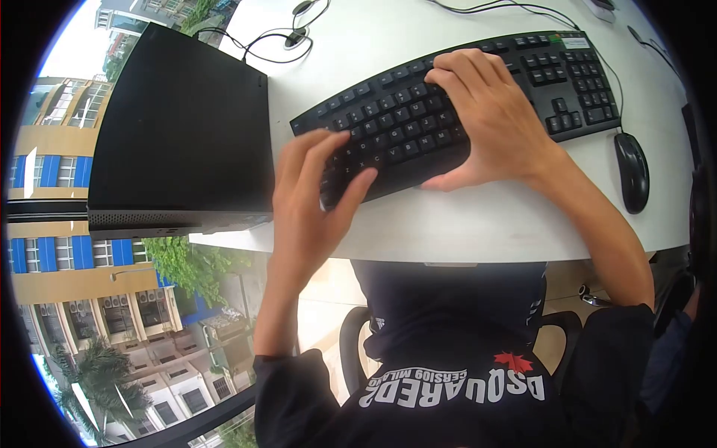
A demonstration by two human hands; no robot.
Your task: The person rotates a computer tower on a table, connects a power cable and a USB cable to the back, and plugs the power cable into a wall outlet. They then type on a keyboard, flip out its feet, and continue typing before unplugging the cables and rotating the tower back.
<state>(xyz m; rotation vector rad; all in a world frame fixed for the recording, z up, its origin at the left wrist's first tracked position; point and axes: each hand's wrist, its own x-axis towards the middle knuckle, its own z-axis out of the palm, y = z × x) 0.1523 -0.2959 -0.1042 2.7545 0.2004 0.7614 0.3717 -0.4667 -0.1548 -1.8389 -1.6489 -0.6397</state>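
A black keyboard (407,160) lies at a slant on the white desk, its left end nearer me. My right hand (489,119) spans it right of the middle, fingers curled over the upper keys towards the far edge and thumb at the near edge. At the keyboard's left end is my left hand (302,187), thumb and fingers apart, fingertips over the leftmost keys. Part of that end is hidden behind this hand. A black mouse (632,173) rests on the desk to the right of the keyboard.
A black computer case (187,127) stands left of my left hand, beside the window. Black cables (287,48) lie behind it, and more run along the back. The white desk's (463,231) front edge is close to my body. Chair armrests (355,351) flank my lap.
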